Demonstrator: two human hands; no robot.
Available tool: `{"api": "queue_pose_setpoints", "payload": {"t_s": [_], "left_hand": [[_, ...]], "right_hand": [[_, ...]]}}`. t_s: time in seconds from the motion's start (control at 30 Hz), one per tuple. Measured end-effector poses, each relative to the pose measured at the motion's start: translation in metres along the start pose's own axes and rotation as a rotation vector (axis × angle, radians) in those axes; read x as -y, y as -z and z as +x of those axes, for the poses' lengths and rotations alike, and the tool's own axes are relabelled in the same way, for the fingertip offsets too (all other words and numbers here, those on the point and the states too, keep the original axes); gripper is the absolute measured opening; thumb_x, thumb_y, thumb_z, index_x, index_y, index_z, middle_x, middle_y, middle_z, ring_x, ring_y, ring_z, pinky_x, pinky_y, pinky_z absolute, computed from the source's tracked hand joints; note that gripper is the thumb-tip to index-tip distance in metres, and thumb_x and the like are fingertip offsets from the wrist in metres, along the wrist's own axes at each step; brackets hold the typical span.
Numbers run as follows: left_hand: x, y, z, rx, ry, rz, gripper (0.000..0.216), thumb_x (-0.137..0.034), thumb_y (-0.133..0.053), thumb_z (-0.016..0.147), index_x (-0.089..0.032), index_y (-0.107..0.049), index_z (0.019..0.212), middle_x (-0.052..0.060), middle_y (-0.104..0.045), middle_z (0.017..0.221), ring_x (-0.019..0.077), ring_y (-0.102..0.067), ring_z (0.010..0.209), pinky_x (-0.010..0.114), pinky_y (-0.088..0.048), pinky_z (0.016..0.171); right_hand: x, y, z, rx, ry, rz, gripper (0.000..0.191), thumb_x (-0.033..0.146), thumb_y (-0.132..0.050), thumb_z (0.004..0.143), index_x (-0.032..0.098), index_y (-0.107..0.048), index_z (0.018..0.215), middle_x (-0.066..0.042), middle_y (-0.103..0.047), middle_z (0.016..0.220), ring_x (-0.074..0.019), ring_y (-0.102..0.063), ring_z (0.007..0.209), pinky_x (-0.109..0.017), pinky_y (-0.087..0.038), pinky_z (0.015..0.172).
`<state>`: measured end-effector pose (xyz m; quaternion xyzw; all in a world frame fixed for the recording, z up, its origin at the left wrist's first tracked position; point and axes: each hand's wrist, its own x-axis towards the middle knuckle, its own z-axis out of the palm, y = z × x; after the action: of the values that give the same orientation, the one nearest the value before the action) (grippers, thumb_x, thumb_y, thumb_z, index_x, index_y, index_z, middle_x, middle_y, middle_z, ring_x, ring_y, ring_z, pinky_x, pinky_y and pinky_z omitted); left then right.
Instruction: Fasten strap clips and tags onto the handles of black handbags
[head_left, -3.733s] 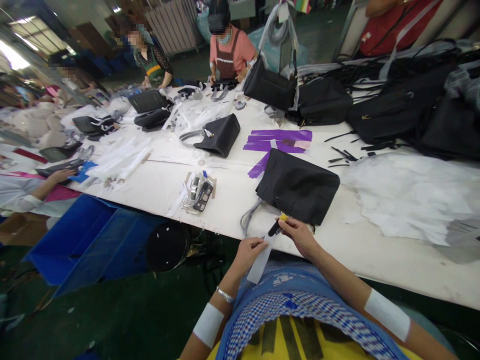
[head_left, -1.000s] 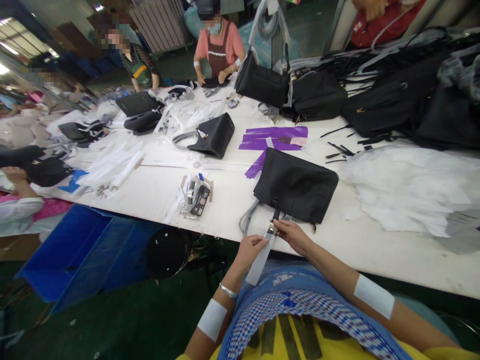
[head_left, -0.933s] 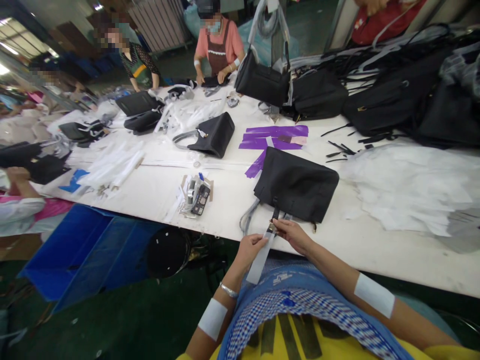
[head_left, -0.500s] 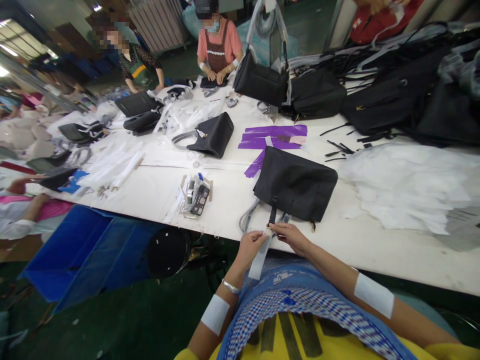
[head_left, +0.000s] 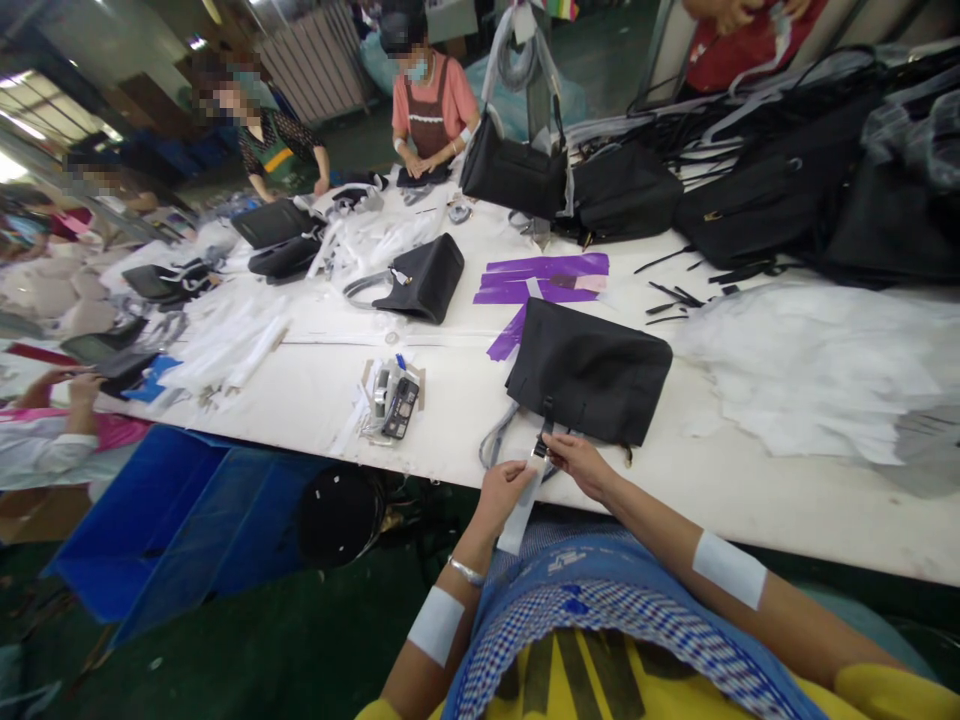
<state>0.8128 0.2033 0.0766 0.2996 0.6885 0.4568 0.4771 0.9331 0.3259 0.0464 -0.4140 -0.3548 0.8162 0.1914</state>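
A black handbag (head_left: 589,370) lies on its side on the white table, its opening edge toward me. From it a short black strap with a metal buckle (head_left: 539,452) reaches down to the table's edge. My right hand (head_left: 585,466) pinches this strap beside the buckle. Just to the left, my left hand (head_left: 501,497) is closed with thumb and finger on a whitish wrapping strip (head_left: 517,522), which hangs down over my blue apron from the buckle. A grey wrapped handle (head_left: 492,440) loops out left of the bag. The fingertips partly hide the strap end.
Purple tape strips (head_left: 540,280) lie behind the bag. A phone-like black device (head_left: 400,407) sits among small items to the left. White sheets (head_left: 817,370) are heaped at right, with black bags (head_left: 765,195) piled behind. Co-workers (head_left: 429,110) stand across the table.
My right hand has shifted slightly along the strap, and the buckle now shows more between my hands. My left hand stays on the strip. The camera view has tilted a little.
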Motion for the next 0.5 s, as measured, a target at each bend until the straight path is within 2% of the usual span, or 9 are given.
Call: {"api": "queue_pose_setpoints", "payload": {"t_s": [0.17, 0.33, 0.5], "left_hand": [[0.0013, 0.0005, 0.0009, -0.02, 0.023, 0.03, 0.034, -0.042, -0.064, 0.078, -0.013, -0.075, 0.094, 0.012, -0.075, 0.095, 0.0306, -0.068, 0.092, 0.039, -0.051, 0.083], [-0.0018, 0.0, -0.0003, -0.01, 0.019, -0.043, 0.032, -0.039, -0.066, 0.077, -0.015, -0.074, 0.097, 0.011, -0.074, 0.101, 0.0295, -0.066, 0.098, 0.039, -0.05, 0.088], [-0.0036, 0.0006, -0.0011, 0.006, 0.012, -0.08, 0.031, -0.037, -0.068, 0.076, -0.014, -0.074, 0.096, 0.011, -0.074, 0.099, 0.0291, -0.067, 0.096, 0.04, -0.051, 0.088]], "right_hand": [[0.0002, 0.0014, -0.0044, 0.032, 0.026, -0.105, 0.033, 0.047, -0.078, 0.065, 0.018, -0.073, 0.08, -0.003, -0.068, 0.082, -0.0128, -0.056, 0.074, -0.024, -0.042, 0.066], [-0.0027, 0.0038, -0.0011, 0.032, 0.071, -0.146, 0.033, 0.049, -0.076, 0.067, 0.017, -0.072, 0.079, -0.003, -0.068, 0.079, -0.0135, -0.057, 0.072, -0.026, -0.042, 0.067], [-0.0011, 0.004, -0.0032, 0.026, 0.152, -0.175, 0.033, 0.046, -0.076, 0.067, 0.016, -0.07, 0.077, -0.002, -0.065, 0.074, -0.013, -0.055, 0.069, -0.027, -0.043, 0.068]]}}
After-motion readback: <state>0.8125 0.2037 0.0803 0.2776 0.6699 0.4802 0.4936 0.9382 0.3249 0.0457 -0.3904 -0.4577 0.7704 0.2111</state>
